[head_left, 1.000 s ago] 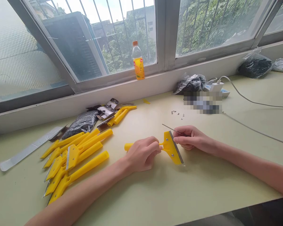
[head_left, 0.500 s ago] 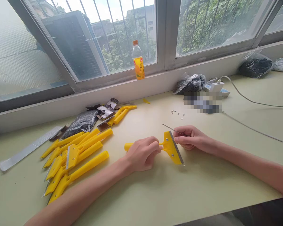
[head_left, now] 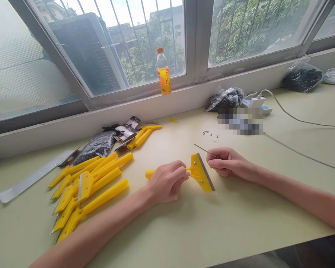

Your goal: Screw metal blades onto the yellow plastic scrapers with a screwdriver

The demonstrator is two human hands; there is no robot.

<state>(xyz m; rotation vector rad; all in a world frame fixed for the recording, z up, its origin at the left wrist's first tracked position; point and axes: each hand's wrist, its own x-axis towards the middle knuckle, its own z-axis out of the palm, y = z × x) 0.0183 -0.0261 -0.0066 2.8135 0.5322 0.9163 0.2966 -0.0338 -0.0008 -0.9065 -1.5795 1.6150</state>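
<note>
My left hand (head_left: 169, 181) is closed round the handle of a yellow scraper (head_left: 198, 173), whose end pokes out to the left of the fist. The scraper's head points right; two screws sit in it and a grey blade runs along its outer edge. Just right of the blade, my right hand (head_left: 229, 162) pinches a thin metal rod, perhaps a hex key (head_left: 203, 149). Its free end points up and left, above the scraper head and apart from it. The rest of the rod is hidden in the fingers.
Several yellow scrapers (head_left: 106, 181) lie piled on the left, beside a long silver strip (head_left: 36, 176). Small screws (head_left: 211, 134) are scattered beyond my hands. A bag of dark items (head_left: 97, 144) and a juice bottle (head_left: 164, 76) stand further back. A cable (head_left: 301, 120) crosses at right.
The scraper in my left hand has shifted slightly left. My right hand with the thin rod has drawn a little to the right, leaving a gap to the blade.
</note>
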